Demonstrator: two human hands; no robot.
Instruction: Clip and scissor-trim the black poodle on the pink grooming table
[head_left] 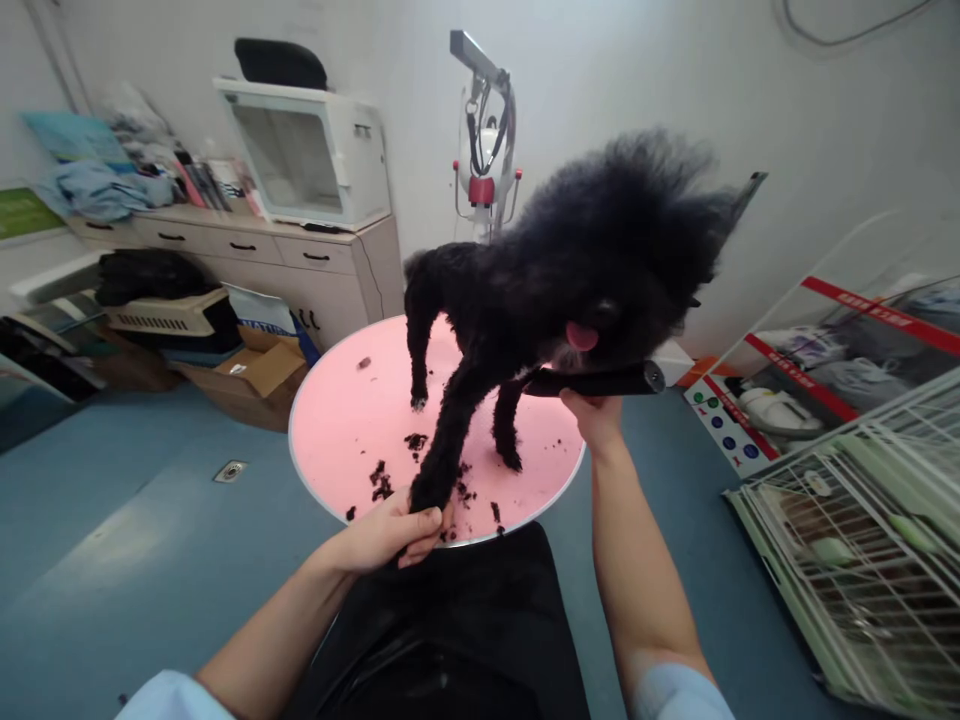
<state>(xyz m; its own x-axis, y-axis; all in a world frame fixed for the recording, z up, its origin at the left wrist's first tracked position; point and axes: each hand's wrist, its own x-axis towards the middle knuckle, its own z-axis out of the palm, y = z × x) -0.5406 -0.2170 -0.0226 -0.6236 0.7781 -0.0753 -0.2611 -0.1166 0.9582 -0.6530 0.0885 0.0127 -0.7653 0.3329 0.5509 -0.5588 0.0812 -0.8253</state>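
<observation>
A black case [280, 63] lies on a white cabinet [364, 165], on a dresser [277, 285] that also bears blue cloth [101, 190]. A black bag [150, 275] sits on a pet carrier [169, 315] near an open cardboard box [240, 400]. A drain [230, 471] is set in the blue floor [150, 590]. At right, a wire cage [862, 560] stands near a red-striped rack [802, 378].

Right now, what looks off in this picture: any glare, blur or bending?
In the head view, the black dog is so dark that much coat detail is lost, and its head fur looks soft and smeared; also in the head view, light glares off the blue floor at left, and the wire cage at right looks slanted and stretched, probably by a wide lens.
</observation>
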